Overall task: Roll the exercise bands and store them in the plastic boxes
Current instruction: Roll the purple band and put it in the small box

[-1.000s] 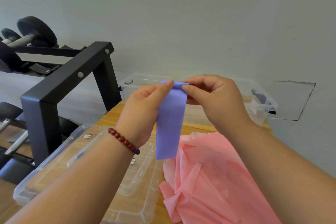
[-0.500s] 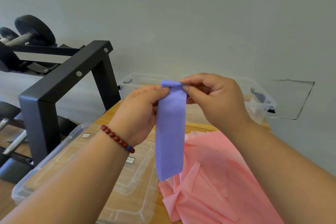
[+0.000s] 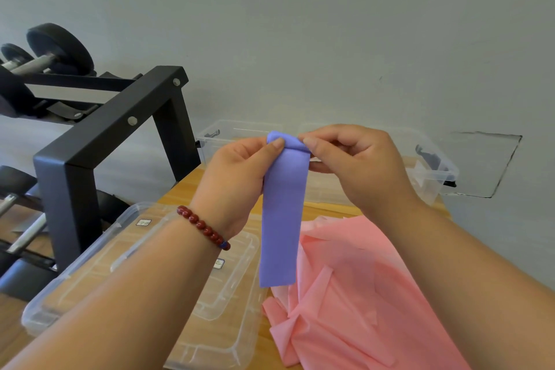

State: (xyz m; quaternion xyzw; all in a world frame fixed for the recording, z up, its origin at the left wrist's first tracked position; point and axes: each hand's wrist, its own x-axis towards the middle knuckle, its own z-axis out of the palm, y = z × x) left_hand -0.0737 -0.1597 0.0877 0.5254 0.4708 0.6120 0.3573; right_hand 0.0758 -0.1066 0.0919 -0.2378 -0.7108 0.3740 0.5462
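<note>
A purple exercise band (image 3: 280, 219) hangs in the air above the wooden table (image 3: 180, 192), its top end rolled into a small coil. My left hand (image 3: 237, 177) pinches the coil from the left with thumb on top. My right hand (image 3: 354, 165) pinches the coil's right end with curled fingers. Beneath it lies a heap of pink bands (image 3: 360, 294) on the table. Two clear plastic boxes stand at the back by the wall: one on the left (image 3: 228, 135), one on the right (image 3: 432, 159), partly hidden by my hands.
Clear plastic lids (image 3: 90, 264) are stacked at the table's left front. A black dumbbell rack (image 3: 99, 141) with dumbbells (image 3: 57, 51) stands close on the left. A grey wall (image 3: 330, 24) rises right behind the table.
The band's loose tail hangs lower than a second ago. Both hands have kept their pinch on the top end and the coil there looks a little thicker.
</note>
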